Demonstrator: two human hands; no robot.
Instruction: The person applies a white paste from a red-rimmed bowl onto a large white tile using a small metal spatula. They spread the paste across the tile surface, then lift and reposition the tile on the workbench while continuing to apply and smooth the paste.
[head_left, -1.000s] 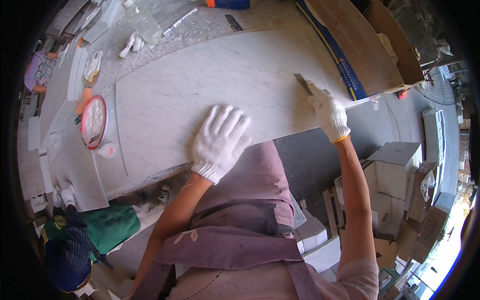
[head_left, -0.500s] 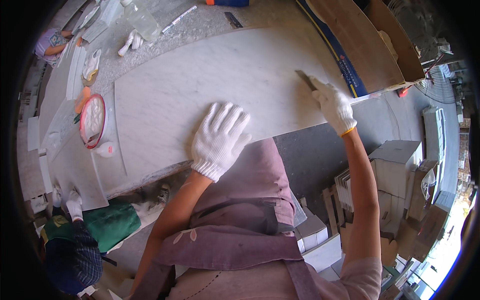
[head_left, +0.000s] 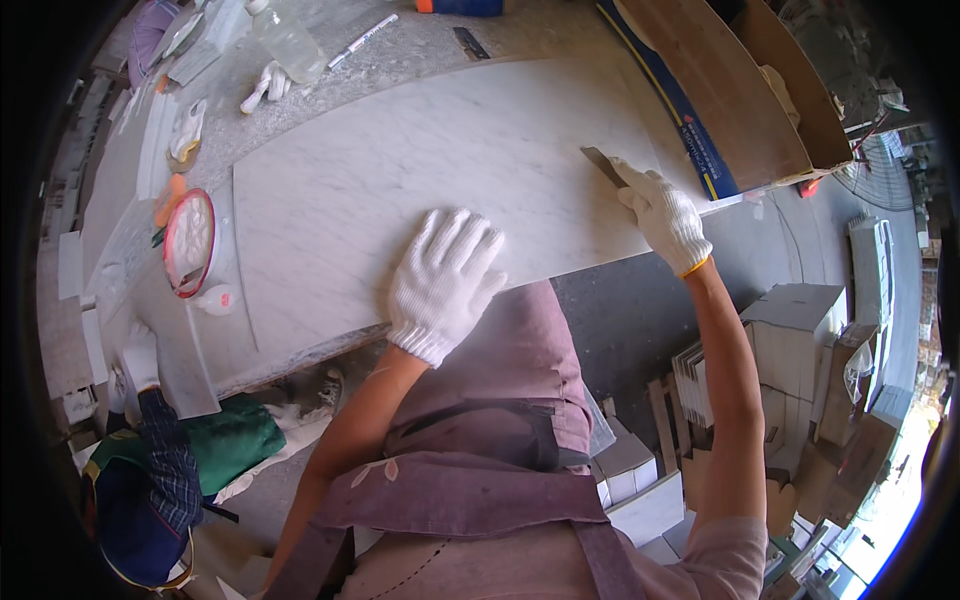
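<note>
A large white slab with grey veins and a curved far edge (head_left: pixel 340 190) lies flat on the workbench in front of me. My left hand (head_left: pixel 447 282), in a white knit glove, rests flat near the slab's front edge, fingers stretched out. My right hand (head_left: pixel 668 215), gloved too, is closed around a flat-bladed scraper (head_left: pixel 602 166). The dark blade points away and to the left, over the slab's right part. I cannot tell whether its edge touches the surface. The scraper's handle is hidden in my fist.
A cardboard box (head_left: pixel 720 95) stands at the right end. Left of the slab are a red-rimmed bowl of white paste (head_left: pixel 190 240) and a small white-and-red object (head_left: pixel 215 299). Behind lie a glove (head_left: pixel 266 86), a clear bottle (head_left: pixel 285 40) and a marker (head_left: pixel 362 41). A co-worker (head_left: pixel 150 490) is at lower left.
My right hand has shifted slightly, and the scraper's tip has moved a little left and away. My left hand stays on the slab. The co-worker at lower left has moved an arm.
</note>
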